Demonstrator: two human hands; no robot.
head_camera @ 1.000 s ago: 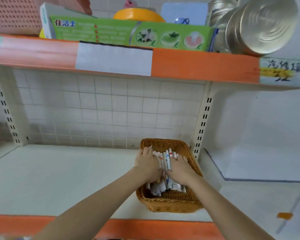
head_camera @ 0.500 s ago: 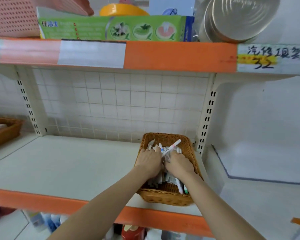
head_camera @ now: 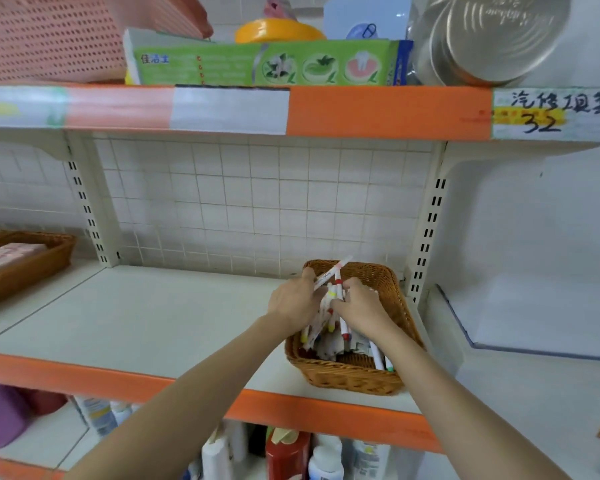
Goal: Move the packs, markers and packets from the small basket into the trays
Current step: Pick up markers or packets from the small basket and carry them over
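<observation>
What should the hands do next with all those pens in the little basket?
Probably lift the bundle of markers straight up out of the small basket, since the left hand and right hand already grip it from both sides.

Bright, even light over the shelves in front of me, with soft focus.
Slight blur throughout; wide-angle bending at the edges; faint shadows under my arms.

head view | looks forward, slightly down | close to shelf (head_camera: 153, 317) | edges seemingly blurred
</observation>
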